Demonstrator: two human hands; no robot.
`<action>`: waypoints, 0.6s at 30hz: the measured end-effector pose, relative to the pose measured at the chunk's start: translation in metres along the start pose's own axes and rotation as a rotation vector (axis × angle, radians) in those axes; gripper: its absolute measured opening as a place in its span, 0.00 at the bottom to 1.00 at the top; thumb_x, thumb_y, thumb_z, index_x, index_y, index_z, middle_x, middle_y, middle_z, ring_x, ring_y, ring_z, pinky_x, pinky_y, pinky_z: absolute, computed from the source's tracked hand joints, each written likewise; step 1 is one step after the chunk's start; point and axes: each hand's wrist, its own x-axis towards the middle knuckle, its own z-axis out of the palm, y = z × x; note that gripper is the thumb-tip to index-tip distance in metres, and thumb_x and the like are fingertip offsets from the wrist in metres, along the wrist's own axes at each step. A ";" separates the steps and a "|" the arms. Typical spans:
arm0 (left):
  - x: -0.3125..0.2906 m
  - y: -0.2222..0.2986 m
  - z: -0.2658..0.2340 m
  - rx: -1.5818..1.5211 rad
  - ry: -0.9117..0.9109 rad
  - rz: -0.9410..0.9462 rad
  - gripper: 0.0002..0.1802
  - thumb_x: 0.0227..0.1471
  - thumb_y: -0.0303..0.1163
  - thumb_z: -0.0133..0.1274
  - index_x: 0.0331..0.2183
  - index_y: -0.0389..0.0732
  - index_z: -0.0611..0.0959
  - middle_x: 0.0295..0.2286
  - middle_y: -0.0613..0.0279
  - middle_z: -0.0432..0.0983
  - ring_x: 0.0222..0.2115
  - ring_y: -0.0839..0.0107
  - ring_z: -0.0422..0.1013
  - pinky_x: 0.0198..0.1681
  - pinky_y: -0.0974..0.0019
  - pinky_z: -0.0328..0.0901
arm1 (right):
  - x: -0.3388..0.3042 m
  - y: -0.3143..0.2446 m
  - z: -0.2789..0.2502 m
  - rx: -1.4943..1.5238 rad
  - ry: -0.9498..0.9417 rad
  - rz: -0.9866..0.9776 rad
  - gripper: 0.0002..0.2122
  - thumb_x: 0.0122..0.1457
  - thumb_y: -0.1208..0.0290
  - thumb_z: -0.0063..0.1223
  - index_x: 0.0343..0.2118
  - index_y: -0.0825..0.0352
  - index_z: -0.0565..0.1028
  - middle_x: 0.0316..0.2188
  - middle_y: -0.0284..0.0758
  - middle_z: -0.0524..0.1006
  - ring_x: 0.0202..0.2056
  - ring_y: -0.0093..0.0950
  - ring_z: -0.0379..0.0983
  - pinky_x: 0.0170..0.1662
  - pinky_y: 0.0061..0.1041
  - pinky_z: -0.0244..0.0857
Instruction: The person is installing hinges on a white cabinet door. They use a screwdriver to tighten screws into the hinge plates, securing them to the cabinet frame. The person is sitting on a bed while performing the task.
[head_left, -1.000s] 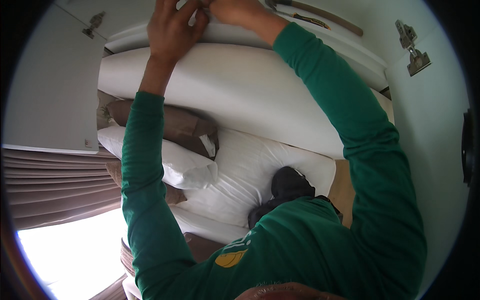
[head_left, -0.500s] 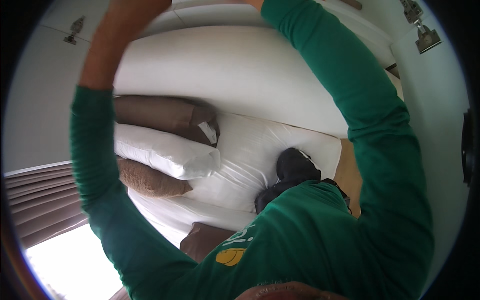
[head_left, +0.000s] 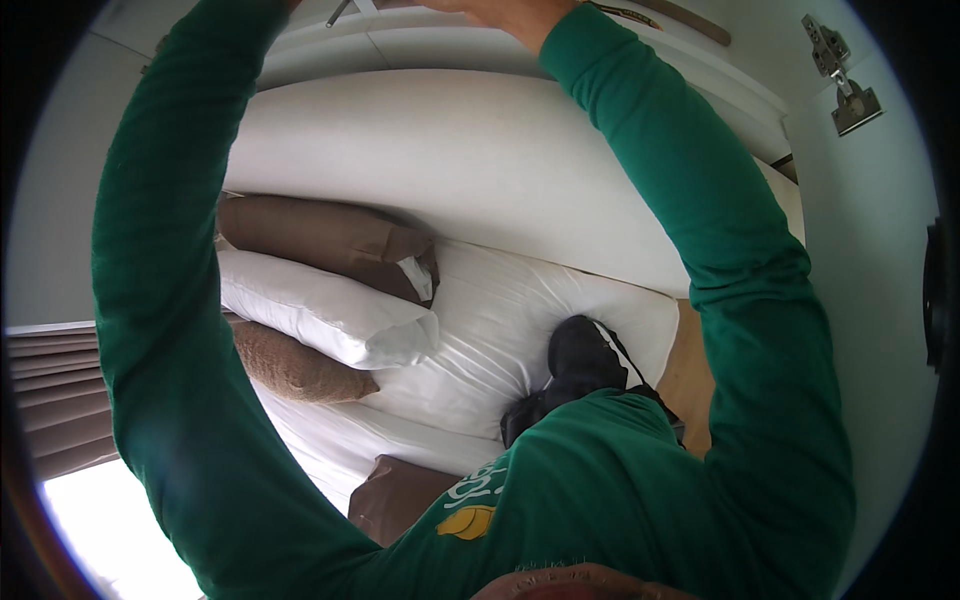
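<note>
Both my arms, in green sleeves, are raised toward an open white wall cabinet (head_left: pixel 430 45). My right hand (head_left: pixel 510 14) shows only in part at the top edge, in front of the cabinet. Its fingertips are cut off, so I cannot make out what it holds, if anything. The left sleeve (head_left: pixel 190 110) runs out of the picture at the upper left, and my left hand lies beyond the edge. Between the two arms a thin metal rod (head_left: pixel 339 13) pokes down from the top edge. Right of my right hand lies a long brown bar (head_left: pixel 685 20).
An open cabinet door (head_left: pixel 870 200) with a metal hinge (head_left: pixel 855 105) stands at the right. Below are a white mattress (head_left: pixel 480 300), a brown pillow (head_left: pixel 310 230), a white pillow (head_left: pixel 320 305), a fuzzy brown cushion (head_left: pixel 300 365) and a black bag-like thing (head_left: pixel 580 355). A brown curtain (head_left: pixel 60 400) hangs left.
My left arm has reached farther up and left, taking its hand out of the picture. More of my right hand shows now, and the metal rod has come into view.
</note>
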 end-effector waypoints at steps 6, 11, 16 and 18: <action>-0.014 0.000 -0.002 0.019 0.024 0.028 0.20 0.46 0.45 0.67 0.40 0.44 0.89 0.39 0.65 0.84 0.50 0.62 0.72 0.58 0.58 0.62 | -0.009 -0.009 -0.004 0.101 -0.021 0.089 0.12 0.56 0.69 0.62 0.38 0.74 0.81 0.37 0.51 0.83 0.39 0.45 0.81 0.42 0.40 0.73; -0.011 -0.006 -0.011 -0.030 0.011 0.035 0.15 0.48 0.43 0.65 0.35 0.44 0.90 0.38 0.64 0.84 0.47 0.61 0.74 0.56 0.55 0.64 | -0.013 -0.012 -0.011 0.099 0.003 0.136 0.13 0.56 0.70 0.61 0.38 0.77 0.80 0.37 0.51 0.83 0.38 0.44 0.81 0.41 0.39 0.74; -0.007 0.003 -0.002 -0.056 -0.105 -0.030 0.13 0.47 0.41 0.65 0.35 0.45 0.90 0.36 0.62 0.85 0.48 0.61 0.73 0.57 0.56 0.63 | -0.011 -0.015 -0.003 0.165 -0.095 0.129 0.13 0.56 0.71 0.60 0.39 0.78 0.79 0.38 0.52 0.82 0.40 0.43 0.80 0.43 0.37 0.73; -0.002 0.003 -0.004 -0.059 -0.086 -0.047 0.13 0.47 0.40 0.65 0.35 0.45 0.91 0.36 0.62 0.85 0.49 0.60 0.72 0.58 0.56 0.62 | -0.009 -0.014 -0.008 0.205 -0.091 0.137 0.13 0.57 0.72 0.60 0.39 0.77 0.79 0.38 0.52 0.82 0.41 0.43 0.80 0.44 0.37 0.72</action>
